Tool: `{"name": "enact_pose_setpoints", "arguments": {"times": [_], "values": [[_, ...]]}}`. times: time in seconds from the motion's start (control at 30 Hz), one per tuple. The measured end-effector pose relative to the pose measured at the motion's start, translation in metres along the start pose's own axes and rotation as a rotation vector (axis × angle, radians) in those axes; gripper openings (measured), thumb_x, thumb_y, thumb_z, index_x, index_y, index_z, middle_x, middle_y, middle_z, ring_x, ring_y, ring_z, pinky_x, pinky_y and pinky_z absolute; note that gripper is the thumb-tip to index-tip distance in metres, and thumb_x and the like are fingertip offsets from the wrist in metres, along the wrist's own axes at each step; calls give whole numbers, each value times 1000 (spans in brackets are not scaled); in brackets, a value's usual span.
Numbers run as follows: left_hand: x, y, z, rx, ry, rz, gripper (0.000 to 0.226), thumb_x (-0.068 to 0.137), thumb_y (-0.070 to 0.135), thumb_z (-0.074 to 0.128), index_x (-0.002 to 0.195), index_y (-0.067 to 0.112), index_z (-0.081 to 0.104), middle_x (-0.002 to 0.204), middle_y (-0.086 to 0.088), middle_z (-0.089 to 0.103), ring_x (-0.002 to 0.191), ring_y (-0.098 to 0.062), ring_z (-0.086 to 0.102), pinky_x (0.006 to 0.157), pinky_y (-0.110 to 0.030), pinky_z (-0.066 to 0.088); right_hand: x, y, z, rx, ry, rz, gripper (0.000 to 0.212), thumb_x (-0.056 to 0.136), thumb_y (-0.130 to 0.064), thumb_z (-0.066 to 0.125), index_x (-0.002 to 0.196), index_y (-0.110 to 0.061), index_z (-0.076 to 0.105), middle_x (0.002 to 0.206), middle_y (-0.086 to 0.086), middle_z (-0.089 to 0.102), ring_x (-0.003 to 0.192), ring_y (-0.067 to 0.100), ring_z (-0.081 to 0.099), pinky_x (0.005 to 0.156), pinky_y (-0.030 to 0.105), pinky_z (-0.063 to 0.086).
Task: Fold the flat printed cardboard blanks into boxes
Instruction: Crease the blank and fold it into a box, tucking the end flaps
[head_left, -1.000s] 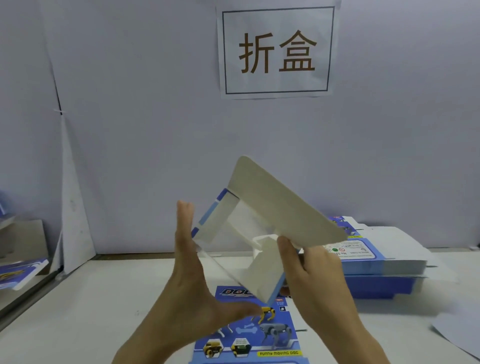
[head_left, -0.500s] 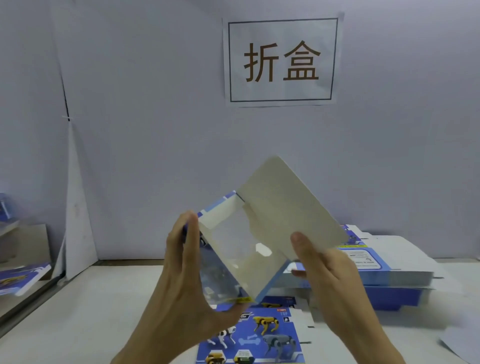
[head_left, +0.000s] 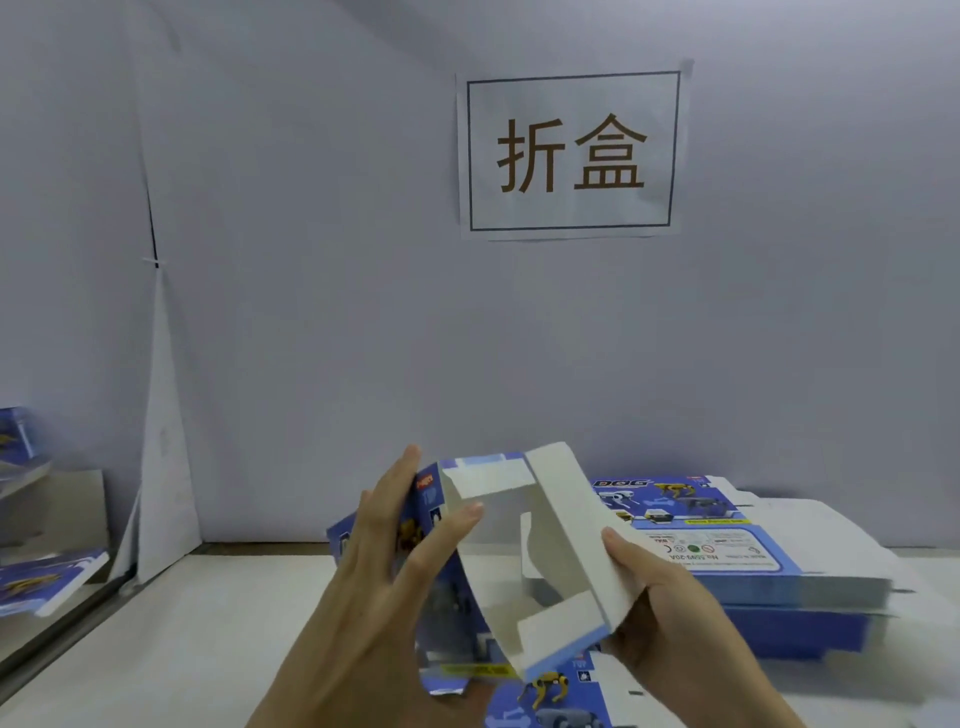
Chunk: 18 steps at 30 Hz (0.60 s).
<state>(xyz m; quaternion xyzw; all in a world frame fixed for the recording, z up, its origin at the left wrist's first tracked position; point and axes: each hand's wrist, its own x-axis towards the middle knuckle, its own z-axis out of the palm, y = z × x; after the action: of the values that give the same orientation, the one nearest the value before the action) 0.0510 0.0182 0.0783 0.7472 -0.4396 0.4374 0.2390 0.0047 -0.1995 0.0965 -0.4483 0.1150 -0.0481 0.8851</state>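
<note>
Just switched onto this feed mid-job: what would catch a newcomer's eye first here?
A half-folded box is held up at bottom centre, its white inside facing the camera, gripped between the left hand and the right hand. Above it on the wall hangs a white sign with two large brown characters. Behind the box to the right, a stack of flat blue printed blanks lies on the table.
</note>
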Motion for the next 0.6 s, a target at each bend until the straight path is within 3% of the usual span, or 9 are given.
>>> {"name": "enact_pose_setpoints", "arguments": {"times": [0.07,0.17,0.2,0.27,0.33,0.4,0.47,0.53,0.6], "values": [[0,-1,-4,42,-21,-25,114,49,57,89,143,38,27,157,-8,15,137,-21,30,89,-40,52,3,-6,-4,7,-34,-15,18,87,-18,62,100,-6,62,66,10,71,49,21,67,38,27,51],[3,1,-6,-50,38,-40,102,51,55,85,137,31,35,153,-12,22,141,-22,29,108,-30,37,2,-11,-5,39,-75,1,29,71,-16,67,97,-2,65,75,14,73,50,22,67,40,29,54],[3,5,-4,-81,57,-39,98,55,55,84,137,32,36,153,-13,25,142,-22,31,108,-27,37,1,-9,-4,33,-75,63,33,70,-14,68,99,1,67,79,17,73,50,24,67,38,29,53],[2,12,-3,-86,63,-22,84,65,59,76,136,35,37,154,-9,27,139,-19,36,97,-25,47,1,0,-4,-3,-96,200,38,70,-9,68,105,5,69,83,21,71,40,24,59,28,21,42],[4,14,-4,-34,23,-3,82,67,66,69,136,35,36,153,-7,26,138,-12,34,96,-21,43,2,7,-5,-39,-111,227,41,70,-11,68,107,6,69,86,24,70,36,17,46,25,15,26],[7,13,-7,29,-15,-21,91,63,70,67,140,32,36,152,-9,24,138,-11,27,103,-35,38,2,5,-4,-62,-52,95,38,81,-19,65,111,3,64,82,21,67,41,14,41,25,16,24],[11,15,-11,80,-52,-45,101,62,70,70,145,26,33,152,-11,22,140,-19,23,98,-61,40,5,0,-9,-145,67,-206,25,89,-21,62,112,-13,61,69,12,63,41,13,43,27,17,29],[14,20,-15,113,-63,-44,103,65,71,65,149,26,24,152,-12,20,141,-23,22,90,-69,43,5,-5,-14,-234,110,-495,21,88,-20,63,109,-27,63,68,9,62,38,11,45,28,21,34],[15,22,-18,133,-50,-54,101,67,73,60,148,27,21,152,-13,21,140,-26,23,93,-70,40,1,-6,-15,-265,95,-685,25,87,-17,64,107,-31,66,72,4,65,38,11,48,28,23,37]]}}
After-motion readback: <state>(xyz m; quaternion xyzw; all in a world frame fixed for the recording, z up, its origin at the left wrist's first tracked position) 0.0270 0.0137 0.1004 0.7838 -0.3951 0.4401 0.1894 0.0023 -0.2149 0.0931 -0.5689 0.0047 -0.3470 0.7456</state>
